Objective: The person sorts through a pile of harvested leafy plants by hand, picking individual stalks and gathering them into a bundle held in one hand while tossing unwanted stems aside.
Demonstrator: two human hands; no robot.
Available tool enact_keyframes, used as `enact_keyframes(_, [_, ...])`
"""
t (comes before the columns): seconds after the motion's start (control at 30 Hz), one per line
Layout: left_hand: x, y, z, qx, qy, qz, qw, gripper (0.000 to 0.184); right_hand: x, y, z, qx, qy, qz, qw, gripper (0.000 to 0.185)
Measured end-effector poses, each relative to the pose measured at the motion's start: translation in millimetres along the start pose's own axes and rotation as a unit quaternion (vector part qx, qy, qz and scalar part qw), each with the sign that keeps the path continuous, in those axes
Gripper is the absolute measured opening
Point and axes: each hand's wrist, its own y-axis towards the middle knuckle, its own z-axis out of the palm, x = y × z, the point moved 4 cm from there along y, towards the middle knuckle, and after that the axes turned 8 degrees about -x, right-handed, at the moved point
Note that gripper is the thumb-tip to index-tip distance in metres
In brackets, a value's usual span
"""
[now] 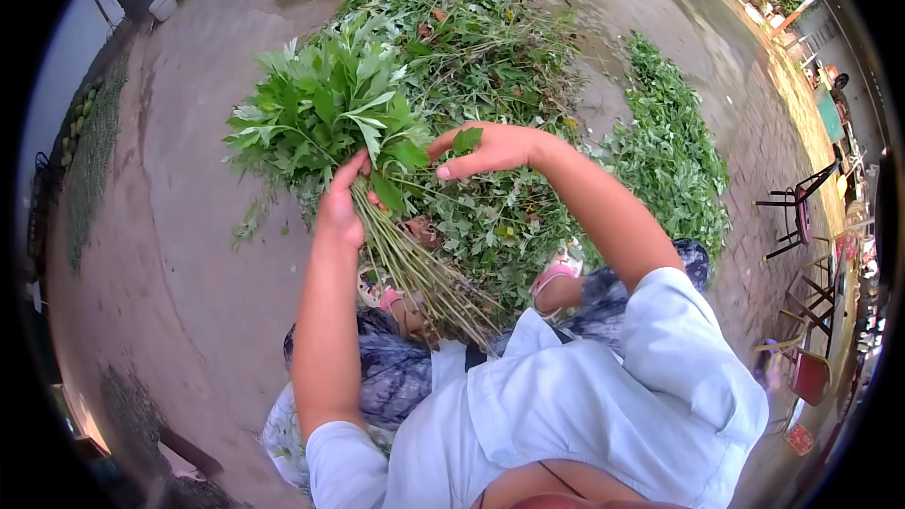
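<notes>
Grasps a bunch (330, 113) around its stems (405, 250) in the left hand (345, 200), near the heap (500, 66); curls the right hand (490, 151) loosely beside the bunch; cannot tell whether pinching the leaf (467, 139) there.

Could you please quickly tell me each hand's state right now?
Left hand: closed, holding the bunch by its stems.
Right hand: loosely curved beside the bunch; cannot tell whether it grips the leaf there.

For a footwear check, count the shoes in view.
2: left shoe, just left of the held stems; right shoe, by the leafy heap. Others may be hidden.
</notes>
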Motion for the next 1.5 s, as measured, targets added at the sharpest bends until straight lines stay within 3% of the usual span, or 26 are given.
enact_keyframes(0.03, [0.2,-1.9,3.7,0.01,-0.013,-0.006,1.0,0.019,6.9,0.7,8.1,0.014,-0.074,-0.028,0.997,0.051])
enact_keyframes(0.07, [-0.3,-1.7,5.5,0.027,-0.019,-0.005,0.999,0.018,-4.5,4.9,21.1,0.025,-0.05,-0.022,0.998,0.039])
enact_keyframes(0.1, [-1.0,-0.6,5.8,0.028,-0.016,-0.003,0.999,0.018,-7.9,8.0,24.5,0.023,-0.05,-0.025,0.998,0.039])
enact_keyframes(0.17, [-1.6,1.7,7.2,0.043,-0.044,-0.032,0.998,0.018,-16.0,13.3,32.8,0.088,0.034,0.007,0.996,0.028])
enact_keyframes(0.2, [-4.8,-0.4,13.4,0.067,-0.067,-0.015,0.995,0.019,-19.5,8.0,31.2,0.067,0.143,0.062,0.985,0.026])
enact_keyframes(0.23, [-4.8,1.5,14.6,0.066,-0.068,-0.011,0.995,0.019,-29.7,4.6,25.7,0.069,0.142,0.059,0.986,0.026])
enact_keyframes(0.3, [-4.9,9.8,4.9,-0.009,-0.059,0.023,0.998,0.02,-52.4,2.4,-3.3,-0.149,-0.092,-0.007,0.985,0.027])
enact_keyframes(0.37, [-3.7,17.8,-4.8,-0.011,-0.044,0.027,0.999,0.024,-55.0,-15.9,-19.5,-0.414,-0.268,0.072,0.867,0.027])
enact_keyframes(0.4, [-2.4,18.2,-3.6,-0.004,-0.056,0.011,0.998,0.027,-45.0,-15.2,-14.9,-0.412,-0.268,0.065,0.868,0.027])
enact_keyframes(0.47, [4.4,22.7,-4.7,0.006,-0.069,-0.008,0.998,0.034,-7.5,-28.5,-10.1,-0.496,-0.012,-0.016,0.868,0.027])
enact_keyframes(0.5, [6.1,22.3,-3.7,0.003,-0.07,-0.005,0.998,0.034,10.3,-30.1,1.7,-0.45,0.079,0.044,0.888,0.027])
enact_keyframes(0.57, [5.7,20.1,3.2,0.042,-0.132,0.01,0.99,0.032,41.0,-25.8,21.8,-0.454,-0.065,-0.1,0.883,0.026])
enact_keyframes(0.63, [5.1,16.7,8.5,0.086,-0.126,0.028,0.988,0.039,54.9,-16.0,42.9,-0.434,-0.071,-0.128,0.889,0.026])
enact_keyframes(0.77, [5.0,9.1,21.8,0.067,-0.044,0.133,0.988,0.036,56.8,1.5,64.5,-0.404,-0.127,-0.071,0.903,0.028])
enact_keyframes(0.83, [5.0,10.5,16.4,0.025,0.005,0.14,0.99,0.029,61.5,4.3,70.4,-0.37,-0.236,-0.138,0.888,0.027])
enact_keyframes(0.9, [4.8,12.4,7.6,-0.014,-0.007,0.136,0.991,0.023,58.1,3.5,61.1,-0.379,-0.242,-0.194,0.872,0.026])
enact_keyframes(0.97, [10.4,16.7,6.2,0.072,-0.098,0.042,0.992,0.024,44.7,8.7,52.9,-0.265,0.021,-0.125,0.956,0.021])
enact_keyframes(1.0, [12.1,13.7,7.9,0.11,-0.101,0.006,0.989,0.026,44.0,8.9,51.9,-0.263,0.021,-0.126,0.956,0.021])
enact_keyframes(1.1, [12.1,9.4,12.0,0.132,-0.113,0.004,0.985,0.03,31.1,9.8,47.1,-0.295,0.214,-0.021,0.931,0.023])
enact_keyframes(1.13, [10.9,9.1,12.8,0.16,-0.083,0.006,0.984,0.032,34.8,10.2,45.8,-0.284,0.112,-0.014,0.952,0.025])
enact_keyframes(1.17, [13.3,6.9,15.4,0.159,-0.081,0.005,0.984,0.032,30.3,13.4,47.8,-0.285,0.115,-0.014,0.952,0.025])
enact_keyframes(1.23, [10.4,-6.3,25.0,0.034,-0.094,0.028,0.995,0.031,47.9,15.9,48.7,-0.345,-0.148,-0.149,0.915,0.023])
enact_keyframes(1.27, [17.2,2.2,12.9,0.043,-0.078,0.013,0.996,0.029,43.5,15.9,50.1,-0.267,-0.07,-0.086,0.957,0.02])
enact_keyframes(1.3, [15.9,3.7,9.3,0.044,-0.076,0.013,0.996,0.029,49.6,14.1,47.6,-0.269,-0.069,-0.086,0.957,0.02])
enact_keyframes(1.37, [17.4,0.9,17.7,0.201,-0.061,-0.013,0.978,0.028,47.6,12.9,48.3,-0.216,0.03,-0.021,0.976,0.017])
enact_keyframes(1.5, [23.3,5.7,17.5,0.193,-0.043,-0.027,0.98,0.031,42.5,9.7,48.4,-0.207,0.05,-0.046,0.976,0.018])
